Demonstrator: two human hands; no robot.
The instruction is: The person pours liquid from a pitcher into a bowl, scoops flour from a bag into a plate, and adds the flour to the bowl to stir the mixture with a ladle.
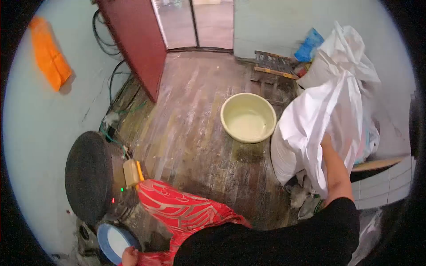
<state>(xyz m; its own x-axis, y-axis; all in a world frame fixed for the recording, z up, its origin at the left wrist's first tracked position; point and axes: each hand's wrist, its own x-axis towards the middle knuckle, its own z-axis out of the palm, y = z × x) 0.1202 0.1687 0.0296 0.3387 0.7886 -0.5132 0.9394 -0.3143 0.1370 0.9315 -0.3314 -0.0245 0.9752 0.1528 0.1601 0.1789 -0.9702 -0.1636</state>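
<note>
Head view, right hand (327, 140) mostly hidden in white sack (306, 113), left hand (130, 256) at blue basin (102, 239), grips unclear

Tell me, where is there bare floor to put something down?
The brown wood-patterned floor is open between the dark red door and the round yellow basin. Another bare patch lies between that basin and the red patterned clothing. It's crowded at right around the bulging white sack, and lower left around the large round black object and blue bowl.

No text or number can be read. Any print on the crumpled blue plastic bag (309, 45) is too blurred.
</note>
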